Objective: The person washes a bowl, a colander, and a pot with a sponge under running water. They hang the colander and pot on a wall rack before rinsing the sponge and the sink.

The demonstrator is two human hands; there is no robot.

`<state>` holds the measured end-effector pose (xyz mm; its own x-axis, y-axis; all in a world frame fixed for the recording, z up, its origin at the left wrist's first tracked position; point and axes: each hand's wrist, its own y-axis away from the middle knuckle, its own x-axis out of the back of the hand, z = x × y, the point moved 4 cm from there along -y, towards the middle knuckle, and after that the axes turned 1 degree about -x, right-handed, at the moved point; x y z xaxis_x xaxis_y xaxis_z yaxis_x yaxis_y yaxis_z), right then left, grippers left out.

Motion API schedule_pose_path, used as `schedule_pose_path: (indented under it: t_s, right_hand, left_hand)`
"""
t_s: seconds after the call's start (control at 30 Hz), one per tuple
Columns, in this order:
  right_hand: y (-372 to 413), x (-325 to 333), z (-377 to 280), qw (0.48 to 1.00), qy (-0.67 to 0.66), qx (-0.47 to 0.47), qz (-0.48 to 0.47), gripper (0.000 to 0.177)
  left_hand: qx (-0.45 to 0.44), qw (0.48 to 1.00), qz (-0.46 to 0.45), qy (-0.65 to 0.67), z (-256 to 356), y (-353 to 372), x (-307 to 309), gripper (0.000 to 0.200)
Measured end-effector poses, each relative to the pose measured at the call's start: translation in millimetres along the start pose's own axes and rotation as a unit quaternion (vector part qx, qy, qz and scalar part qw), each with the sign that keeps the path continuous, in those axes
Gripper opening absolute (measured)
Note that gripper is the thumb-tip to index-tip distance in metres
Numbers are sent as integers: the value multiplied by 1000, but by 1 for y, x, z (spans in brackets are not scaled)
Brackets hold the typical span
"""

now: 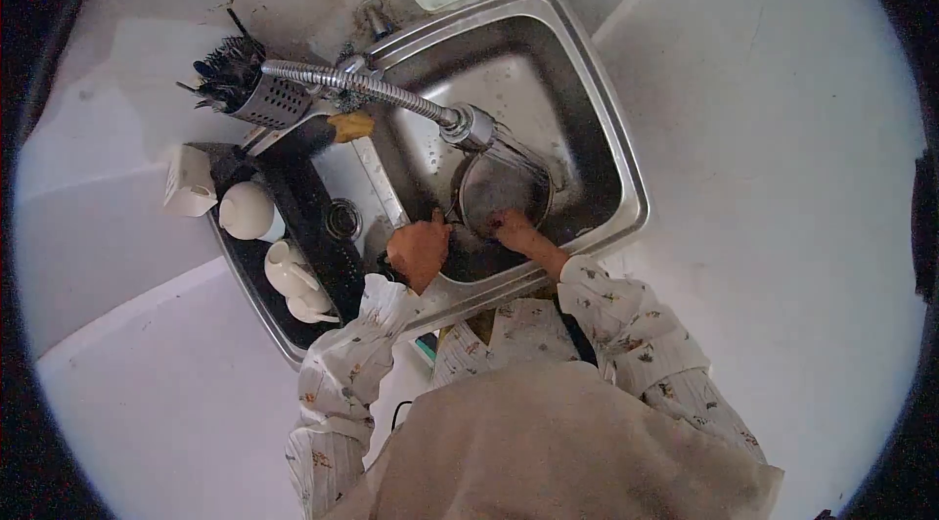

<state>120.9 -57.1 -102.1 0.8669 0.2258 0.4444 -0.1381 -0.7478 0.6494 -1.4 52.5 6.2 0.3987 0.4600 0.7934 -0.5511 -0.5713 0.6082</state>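
- White cups (248, 210) sit upside down on a dark rack (315, 217) in the small left basin. A holder of dark utensils (262, 96) stands behind them.
- The left hand (419, 248) is curled shut at the near-left rim of a round metal bowl (504, 189), seemingly pinching it. Its fingers are tucked out of sight.
- The bowl sits low in the sink (597, 143), directly under the tap's spray head (469, 125), with water running over it.
- The right hand (511, 225) lies on the bowl's near edge, inside the spray. I cannot tell whether its fingers are spread or closed.
- Judged from this, the bowl is being rinsed or scrubbed. Turning it under the water would call for a steady hold on the wet rim.
- Any cloth or sponge is too blurred to make out, and the bowl's near side is hidden behind both hands.
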Motion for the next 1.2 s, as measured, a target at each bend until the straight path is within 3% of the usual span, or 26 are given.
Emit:
schedule_pose_path:
  t_s: [0.03, 0.07, 0.1, 0.13, 0.17, 0.23, 0.3, 0.37, 0.43, 0.47, 0.5, 0.53, 0.57, 0.63, 0.67, 0.7, 0.73, 0.77, 0.8, 0.83, 0.9, 1.03, 1.07, 1.13, 1.17, 1.2]
  right_hand:
    - [0, 0, -5, 993, -121, -3, 7, 20]
    - [0, 0, -1, 993, -121, -3, 6, 20]
    - [-3, 0, 7, 999, -18, 37, -11, 20]
    - [-3, 8, 9, 993, 88, 76, -27, 20]
    - [-2, 20, 13, 993, 88, 76, -25, 20]
    - [-10, 41, 32, 908, 394, 139, 29, 23]
    - [-23, 70, 45, 934, 315, 161, 52, 23]
    - [-26, 72, 47, 952, 232, 183, 76, 23]
    - [-21, 61, 54, 905, 241, 206, 285, 26]
    - [-17, 52, 56, 905, 241, 205, 285, 26]
    - [-13, 34, 54, 880, 360, 201, 235, 29]
    - [-7, 21, 45, 840, 473, 195, 182, 32]
    - [-2, 14, 33, 840, 472, 196, 182, 32]
    - [7, 6, -1, 910, 400, 105, -32, 37]
    - [3, 2, -12, 911, 398, 105, -32, 37]
    - [-3, 2, -22, 981, 173, 80, -19, 35]
    - [-10, 4, -31, 997, -61, 51, -4, 33]
    - [-17, 5, -37, 956, -293, 21, 12, 32]
    - [-23, 6, -40, 861, -508, -9, 25, 31]
    - [-27, 7, -40, 719, -693, -40, 36, 30]
    - [-42, 14, -33, 749, -656, -20, 86, 28]
    - [-62, 29, -23, 825, -483, 53, 288, 23]
    - [-57, 24, -21, 824, -483, 54, 290, 23]
    - [-39, -2, -25, 754, -653, -22, 63, 19]
    - [-43, -5, -7, 755, -652, -23, 64, 19]
    - [-53, -10, 17, 915, -373, 144, 60, 17]
  left_hand:
    - [1, 1000, 0, -1, -10, -10, -24, 35]
    - [-31, 999, 30, -13, -26, -26, -67, 35]
    - [-64, 996, 61, -25, -33, -34, -89, 35]
    - [-64, 996, 62, -25, -22, -27, -62, 35]
    - [-39, 999, 28, -16, -11, -21, -36, 36]
    - [-15, 1000, -5, -5, -4, -18, -12, 37]
    - [-133, 990, 46, -17, 1, -17, -6, 20]
    - [-148, 986, 42, 67, -10, -28, -26, 20]
    - [-163, 974, 38, 150, -10, -29, -19, 20]
    - [-161, 983, 57, 69, -6, -23, -6, 20]
    - [-157, 985, 75, -13, -2, -19, 4, 21]
    - [-157, 985, 74, -13, 1, -21, -1, 21]
    - [-88, 995, 55, -7, -1, -26, -11, 20]
    - [-16, 999, 37, -3, -5, -26, -16, 20]
    - [-25, 998, 47, -10, -4, -21, -10, 29]
    - [-36, 998, 58, -17, -1, -16, -3, 38]
    - [-36, 997, 60, -18, 4, -14, 3, 38]
    - [9, 999, 40, -4, 8, -13, 8, 40]
    - [55, 998, 21, 10, 7, -11, 10, 41]
    - [55, 998, 22, 10, 7, -10, 10, 41]
    - [-94, 991, 72, -62, 18, -3, 11, 31]
    - [-103, 992, 59, -46, 24, 6, 22, 29]
    - [-62, 995, 44, -58, 25, 5, 24, 28]
    - [-20, 997, 29, -68, 24, 2, 28, 28]
    - [9, 999, 8, -32, 22, -1, 30, 26]
    - [37, 999, -13, 4, 19, -2, 29, 24]
